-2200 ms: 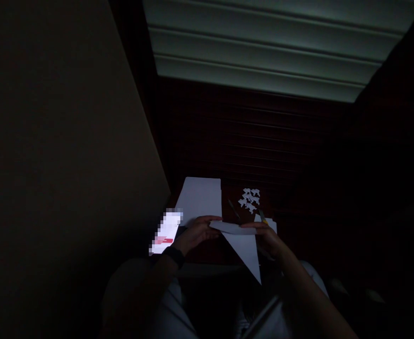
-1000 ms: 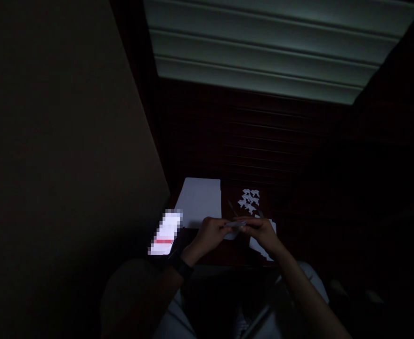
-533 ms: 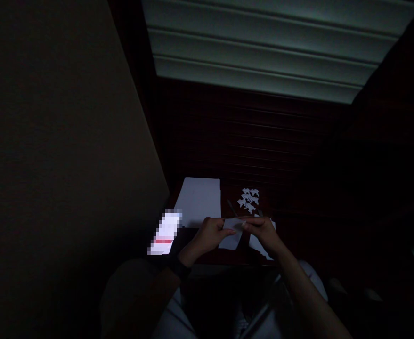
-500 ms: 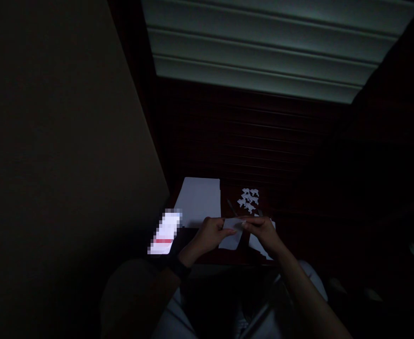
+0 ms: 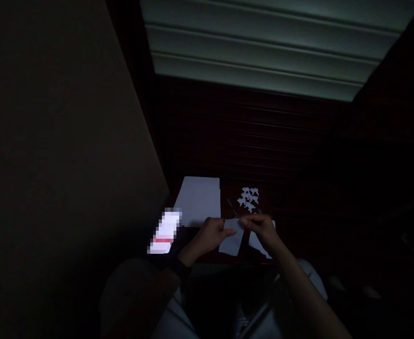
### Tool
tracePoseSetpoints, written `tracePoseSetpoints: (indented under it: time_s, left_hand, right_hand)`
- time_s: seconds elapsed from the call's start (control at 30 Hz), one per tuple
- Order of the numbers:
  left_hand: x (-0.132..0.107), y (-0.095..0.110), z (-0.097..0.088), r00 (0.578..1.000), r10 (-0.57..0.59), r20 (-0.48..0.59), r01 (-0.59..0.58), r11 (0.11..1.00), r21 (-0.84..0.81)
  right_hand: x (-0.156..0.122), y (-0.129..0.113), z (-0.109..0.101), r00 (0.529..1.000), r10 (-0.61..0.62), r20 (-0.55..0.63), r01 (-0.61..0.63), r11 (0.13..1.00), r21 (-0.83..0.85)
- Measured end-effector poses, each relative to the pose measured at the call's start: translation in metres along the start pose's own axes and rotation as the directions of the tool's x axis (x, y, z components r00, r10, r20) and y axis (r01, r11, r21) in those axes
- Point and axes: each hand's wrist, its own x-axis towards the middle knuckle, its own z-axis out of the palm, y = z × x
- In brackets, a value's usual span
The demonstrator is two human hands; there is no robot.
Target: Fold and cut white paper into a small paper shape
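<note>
Lower centre: left hand [image 5: 208,235] and right hand [image 5: 263,230], each grip pinching the top edge of a small folded white paper piece [image 5: 231,238] | above the dark desk [image 5: 210,256] | beyond: large white sheet [image 5: 199,200], cluster of small white paper cut-outs [image 5: 249,198]

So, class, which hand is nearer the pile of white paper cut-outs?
Right. The right hand, pinching a paper piece, sits just short of the cut-outs; the left hand, pinching it too, is farther left.

Small white paper piece [image 5: 231,241], roughly rectangular w/ slanted bottom edge, hangs near-upright, pinched at its top edge btwn my left fingers [image 5: 229,231] & right fingers [image 5: 245,220], over the tabletop [image 5: 228,190] near edge.
</note>
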Motion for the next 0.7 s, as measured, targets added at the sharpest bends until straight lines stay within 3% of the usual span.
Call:
tracePoseSetpoints:
  time_s: [0.1, 0.43, 0.7]
  left_hand:
    - [0.000, 0.001, 0.000, 0.997, 0.023, 0.073, -0.017, 0.996, -0.088]
    - [-0.002, 0.006, 0.003, 0.991, -0.012, 0.134, 0.057, 0.940, -0.337]
    - [0.001, -0.005, 0.008, 0.998, -0.030, 0.048, 0.047, 0.908, -0.417]
  right_hand:
    - [0.001, 0.003, 0.000, 0.998, 0.012, -0.065, -0.013, 1.000, -0.004]
    - [0.006, 0.017, 0.008, 0.969, 0.044, -0.245, -0.018, 0.994, 0.106]
    - [-0.002, 0.024, 0.013, 0.979, 0.148, -0.142, -0.129, 0.983, 0.132]
